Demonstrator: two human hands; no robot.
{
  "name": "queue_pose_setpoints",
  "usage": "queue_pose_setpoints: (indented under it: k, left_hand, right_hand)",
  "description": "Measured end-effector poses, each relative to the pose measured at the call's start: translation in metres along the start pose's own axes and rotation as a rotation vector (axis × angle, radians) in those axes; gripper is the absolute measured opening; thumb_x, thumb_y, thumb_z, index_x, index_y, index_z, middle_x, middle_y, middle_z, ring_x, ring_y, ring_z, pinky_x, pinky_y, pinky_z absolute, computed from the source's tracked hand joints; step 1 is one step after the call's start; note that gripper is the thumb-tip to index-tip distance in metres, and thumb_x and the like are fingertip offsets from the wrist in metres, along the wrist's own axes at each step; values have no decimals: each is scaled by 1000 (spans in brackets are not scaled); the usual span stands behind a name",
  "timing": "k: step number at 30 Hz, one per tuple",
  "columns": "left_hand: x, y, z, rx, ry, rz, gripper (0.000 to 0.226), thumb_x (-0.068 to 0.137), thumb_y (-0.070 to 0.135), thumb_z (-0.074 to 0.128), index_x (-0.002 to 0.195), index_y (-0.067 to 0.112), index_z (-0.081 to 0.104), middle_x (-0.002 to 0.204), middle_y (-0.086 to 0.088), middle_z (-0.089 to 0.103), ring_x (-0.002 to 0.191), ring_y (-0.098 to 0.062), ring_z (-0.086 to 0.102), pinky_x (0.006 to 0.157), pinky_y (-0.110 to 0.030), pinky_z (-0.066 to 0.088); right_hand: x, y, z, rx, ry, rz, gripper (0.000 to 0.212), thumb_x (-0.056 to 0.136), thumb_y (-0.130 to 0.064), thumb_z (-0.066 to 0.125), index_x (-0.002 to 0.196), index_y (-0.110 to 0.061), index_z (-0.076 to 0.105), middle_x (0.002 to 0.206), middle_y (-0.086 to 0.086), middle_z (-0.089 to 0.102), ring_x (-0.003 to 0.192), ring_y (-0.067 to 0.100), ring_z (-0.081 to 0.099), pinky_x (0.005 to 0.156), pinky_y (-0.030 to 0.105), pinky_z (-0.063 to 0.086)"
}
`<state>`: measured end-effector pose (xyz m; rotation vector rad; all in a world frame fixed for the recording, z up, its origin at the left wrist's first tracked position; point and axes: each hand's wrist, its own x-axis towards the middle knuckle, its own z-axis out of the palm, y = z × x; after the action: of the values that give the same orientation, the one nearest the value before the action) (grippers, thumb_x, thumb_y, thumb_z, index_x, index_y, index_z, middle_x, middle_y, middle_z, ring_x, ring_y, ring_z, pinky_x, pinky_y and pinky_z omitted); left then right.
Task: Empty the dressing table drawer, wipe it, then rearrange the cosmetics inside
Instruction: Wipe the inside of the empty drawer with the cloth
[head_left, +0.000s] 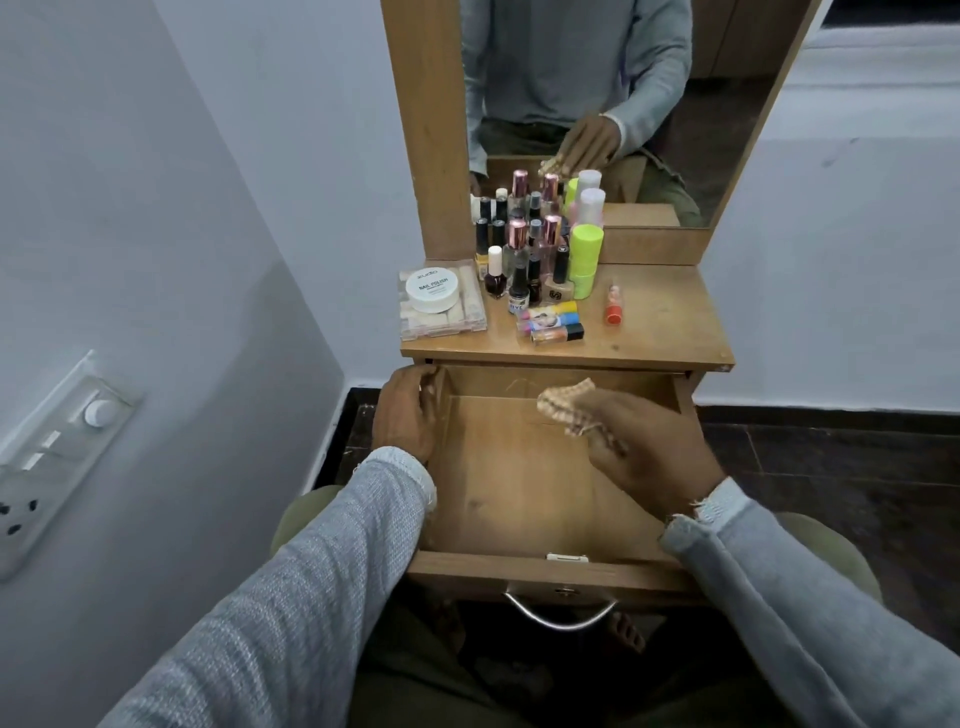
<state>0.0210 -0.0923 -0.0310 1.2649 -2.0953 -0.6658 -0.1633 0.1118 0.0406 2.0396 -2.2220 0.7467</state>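
The wooden drawer (519, 499) of the dressing table is pulled out, and nothing lies inside it. My left hand (405, 415) grips the drawer's left wall near the back corner. My right hand (644, 452) holds a checked cloth (563, 402) over the back right part of the drawer floor. The cosmetics stand on the table top (670, 322): several nail polish and perfume bottles (524, 260), neon green containers (585, 260), a white nail polish remover jar (432, 290) on a clear box, small coloured tubes (553, 325) and a red bottle (614, 306) lying alone.
A mirror (597, 104) rises behind the table top and reflects me. A white wall runs along the left with a switch and socket panel (57, 447). The drawer's metal handle (561, 613) hangs over my knees. Dark floor lies to the right.
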Motion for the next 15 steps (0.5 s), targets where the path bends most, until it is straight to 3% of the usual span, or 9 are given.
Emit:
queue_pose_setpoints:
  k: [6,10,12,15]
  left_hand:
    - [-5,-2,2,-81,2,45,32,99,9,39,123,6,60,122,-10,63,111,-25,58,93,-26,39]
    - [-4,-5,2,-127,6,87,34,97,12,36,121,10,61,117,-6,66,105,-20,62,92,-29,48]
    - [0,-11,7,-63,-42,40,33,95,9,46,123,11,63,121,-8,65,106,-15,60,98,-32,46]
    - [0,-2,4,-307,-96,-123,27,86,33,64,101,12,73,109,-7,71,100,-17,62,108,-44,40]
  right_hand:
    - [25,-7,54,-56,-252,107,39,89,-16,53,129,-18,53,127,4,59,107,25,60,86,37,52]
    - [42,-12,83,-167,-441,240,43,91,-31,48,132,-19,45,135,4,49,117,26,52,93,39,47]
    - [43,-14,94,-235,-486,285,50,89,-40,50,133,-17,44,138,7,42,125,26,42,98,40,41]
    - [45,-20,103,-251,-467,353,52,89,-40,51,133,-14,44,138,11,35,128,28,35,101,43,41]
